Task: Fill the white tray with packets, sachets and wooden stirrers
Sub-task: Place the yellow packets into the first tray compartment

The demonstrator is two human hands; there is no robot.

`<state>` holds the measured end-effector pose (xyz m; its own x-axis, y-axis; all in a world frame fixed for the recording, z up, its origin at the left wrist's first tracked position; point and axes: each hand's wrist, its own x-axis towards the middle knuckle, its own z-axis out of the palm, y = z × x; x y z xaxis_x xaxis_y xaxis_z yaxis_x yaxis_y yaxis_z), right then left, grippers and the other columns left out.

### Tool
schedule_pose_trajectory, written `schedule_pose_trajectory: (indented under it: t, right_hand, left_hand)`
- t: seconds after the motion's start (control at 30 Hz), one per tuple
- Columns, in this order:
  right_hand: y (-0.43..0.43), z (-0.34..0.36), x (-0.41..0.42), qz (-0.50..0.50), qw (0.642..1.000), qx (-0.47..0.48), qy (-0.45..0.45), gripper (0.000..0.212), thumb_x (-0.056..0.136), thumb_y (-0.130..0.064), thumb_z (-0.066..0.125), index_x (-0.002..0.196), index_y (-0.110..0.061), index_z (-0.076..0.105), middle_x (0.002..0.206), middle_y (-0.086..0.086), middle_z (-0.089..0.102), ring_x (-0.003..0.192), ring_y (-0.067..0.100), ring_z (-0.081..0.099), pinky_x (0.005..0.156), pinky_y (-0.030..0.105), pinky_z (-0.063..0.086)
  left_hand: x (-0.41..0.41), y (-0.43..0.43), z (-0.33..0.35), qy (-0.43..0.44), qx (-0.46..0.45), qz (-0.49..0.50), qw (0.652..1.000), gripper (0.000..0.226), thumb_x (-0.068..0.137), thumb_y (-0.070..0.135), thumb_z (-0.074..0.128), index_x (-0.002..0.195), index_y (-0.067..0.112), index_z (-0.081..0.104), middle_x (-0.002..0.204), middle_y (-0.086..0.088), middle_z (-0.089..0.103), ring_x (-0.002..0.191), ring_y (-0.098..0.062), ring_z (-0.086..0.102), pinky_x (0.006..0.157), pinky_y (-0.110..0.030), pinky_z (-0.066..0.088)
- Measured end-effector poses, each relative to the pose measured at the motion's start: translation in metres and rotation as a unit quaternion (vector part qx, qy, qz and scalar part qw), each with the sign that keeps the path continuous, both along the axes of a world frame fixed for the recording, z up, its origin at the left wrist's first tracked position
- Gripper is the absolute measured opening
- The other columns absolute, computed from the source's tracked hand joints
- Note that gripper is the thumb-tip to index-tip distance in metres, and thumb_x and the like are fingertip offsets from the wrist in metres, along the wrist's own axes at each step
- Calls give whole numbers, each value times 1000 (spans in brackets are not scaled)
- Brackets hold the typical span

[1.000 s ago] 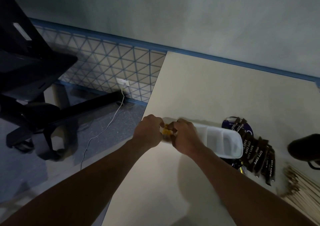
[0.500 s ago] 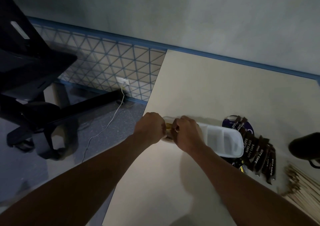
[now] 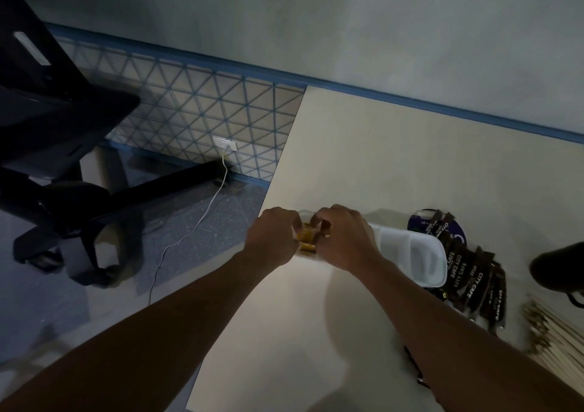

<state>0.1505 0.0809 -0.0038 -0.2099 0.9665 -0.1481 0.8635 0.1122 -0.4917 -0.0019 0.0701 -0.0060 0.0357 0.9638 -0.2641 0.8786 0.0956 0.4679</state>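
White plastic, the tray [image 3: 410, 253] sits near the table's [image 3: 379, 158] left edge, its right compartment bare. At its left end the left hand [image 3: 273, 239] and right hand [image 3: 344, 241] curl their fingers round yellow packets [image 3: 306, 241]. Brown sachets [image 3: 474, 279] and wooden stirrers [image 3: 556, 342] lie outside to its right, apparently yet to go in.

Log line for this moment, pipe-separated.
left hand, right hand: holding yellow packets at white plastic tray, left end | brown sachets, wooden stirrers: on beige table
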Motion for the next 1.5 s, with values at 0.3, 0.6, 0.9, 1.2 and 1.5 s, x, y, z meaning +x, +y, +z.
schedule_pose_trajectory:
  t: [0.3,0.6,0.9,1.2,1.5]
  right_hand:
    - [9,-2,-5,35,994,-26,-101,24,80,-19,65,102,-26,73,99,0,65,92,26,65,75,32,50]
    - [14,-2,-8,27,995,22,-94,21,83,-19,61,98,-25,74,95,-1,66,89,25,63,69,29,43]
    - [10,-5,-3,49,992,3,-114,20,83,-21,62,100,-23,73,97,0,66,88,26,65,73,31,49]
    - [9,-4,3,11,999,-4,-50,26,78,-20,66,101,-29,73,97,-7,69,90,20,64,77,31,52]
    - [12,-8,6,-21,999,4,-29,20,85,-25,63,101,-30,74,96,-9,70,90,18,65,76,31,54]
  left_hand:
    - [2,-1,-5,34,25,-8,999,17,88,19,64,102,22,74,106,1,62,95,-18,62,71,-24,45]
    - [4,0,-7,72,47,-16,996,23,91,23,53,102,18,74,102,-4,65,86,-19,62,69,-28,52]
    - [7,3,-8,82,22,-22,996,26,88,19,63,113,17,69,115,-5,59,101,-22,60,81,-31,54]
    - [1,7,-1,3,42,18,999,15,84,13,63,97,18,70,97,-3,62,87,-19,61,71,-29,52]
    - [5,7,-6,6,71,14,997,19,93,25,57,101,24,75,103,-2,63,88,-19,64,67,-24,47]
